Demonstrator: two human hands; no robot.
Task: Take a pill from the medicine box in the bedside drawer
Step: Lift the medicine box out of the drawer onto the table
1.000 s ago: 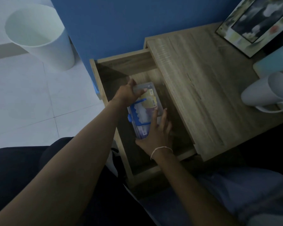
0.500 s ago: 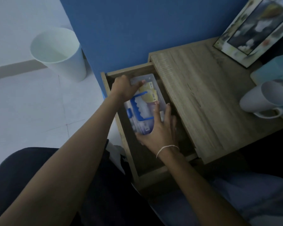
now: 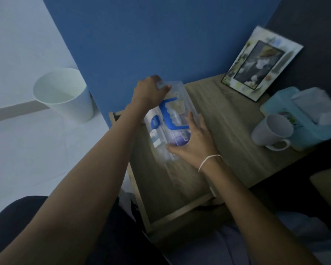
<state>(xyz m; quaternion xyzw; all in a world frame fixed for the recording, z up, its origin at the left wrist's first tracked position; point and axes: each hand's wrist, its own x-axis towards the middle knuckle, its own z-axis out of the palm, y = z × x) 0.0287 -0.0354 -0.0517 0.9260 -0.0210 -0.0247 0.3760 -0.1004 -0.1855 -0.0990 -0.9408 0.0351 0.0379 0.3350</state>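
Now medicine box [image 3: 170, 119] between both hands' fingers [image 3: 191, 119].

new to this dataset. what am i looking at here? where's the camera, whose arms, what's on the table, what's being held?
There is no robot. A person wears one wide-angle camera on the head, looking forward and down, so the two bare arms coming in from the bottom are the wearer's own.

The left hand grips the far end of a clear plastic medicine box with a blue handle and latch. The right hand, with a thin white band on its wrist, grips the near end. Both hold the box above the open wooden drawer of a bedside table. The lid looks closed, though the picture is dim and a bit blurred.

On the table top stand a picture frame, a white mug lying on its side, and a light blue tissue box. On the floor to the left stands a white bin.
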